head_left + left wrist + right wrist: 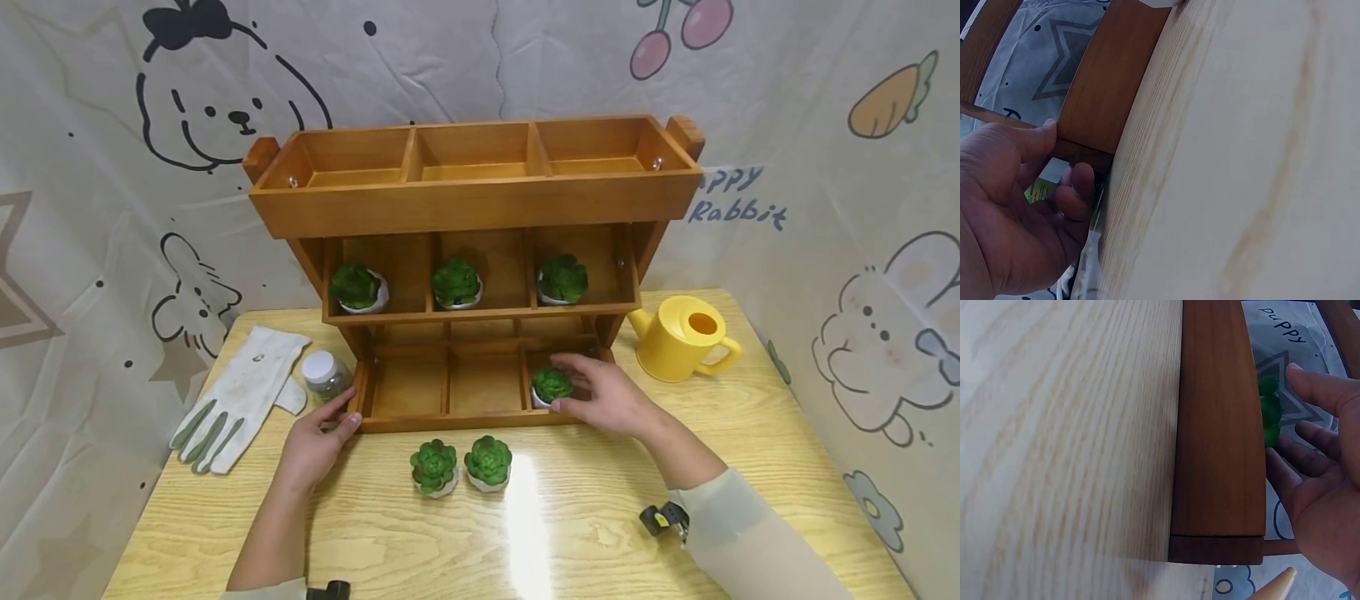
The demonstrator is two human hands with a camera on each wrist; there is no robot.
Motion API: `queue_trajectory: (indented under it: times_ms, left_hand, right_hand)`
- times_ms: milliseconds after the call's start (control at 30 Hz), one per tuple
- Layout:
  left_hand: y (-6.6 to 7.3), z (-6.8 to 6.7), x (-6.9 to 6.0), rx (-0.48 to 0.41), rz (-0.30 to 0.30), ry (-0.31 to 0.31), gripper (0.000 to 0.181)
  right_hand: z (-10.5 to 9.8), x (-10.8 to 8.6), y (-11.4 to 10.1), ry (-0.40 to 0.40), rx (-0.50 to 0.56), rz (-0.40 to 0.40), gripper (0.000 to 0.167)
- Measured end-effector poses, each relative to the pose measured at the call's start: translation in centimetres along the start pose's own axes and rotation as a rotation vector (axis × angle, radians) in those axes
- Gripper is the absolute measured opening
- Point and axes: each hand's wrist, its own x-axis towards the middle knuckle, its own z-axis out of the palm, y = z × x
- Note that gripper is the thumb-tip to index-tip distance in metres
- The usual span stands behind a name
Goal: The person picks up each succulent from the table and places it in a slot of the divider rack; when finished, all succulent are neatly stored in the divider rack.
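Note:
A brown wooden shelf (480, 423) has three tiers with compartments. In its bottom right compartment sits a small green succulent (552, 383) in a white pot. My right hand (603, 396) is around that succulent, thumb beside the pot and the other fingers extended behind; the right wrist view shows the fingers spread, with the pot hidden by the front board. With thumb and index finger, my left hand (315, 446) touches the lower left corner of the shelf. Two potted succulents, a left one (433, 467) and a right one (488, 462), stand on the table before the shelf.
Three potted succulents line the middle tier (480, 315). A white-lidded jar (326, 377) and gloves (240, 396) lie left of the shelf. A yellow watering can (678, 340) stands to its right on the wooden table (600, 517). Patterned cloth hangs behind.

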Motion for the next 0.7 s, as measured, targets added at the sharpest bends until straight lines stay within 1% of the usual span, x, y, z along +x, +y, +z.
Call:
queue_trajectory:
  times_ms: [367, 567, 700]
  left_hand:
    - [0.2, 0.0, -0.1, -0.022, 0.003, -0.009, 0.054]
    - [0.2, 0.0, -0.1, -0.033, 0.002, -0.012, 0.054]
    - [0.2, -0.1, -0.2, -0.028, 0.006, -0.011, 0.054]
  right_hand:
    - [-0.7, -0.3, -0.8, 0.009, 0.018, -0.020, 0.067]
    - [-0.6, -0.5, -1.3, 0.020, 0.015, -0.050, 0.066]
    - [-0.4, -0.7, -1.9, 0.022, 0.032, -0.065, 0.065]
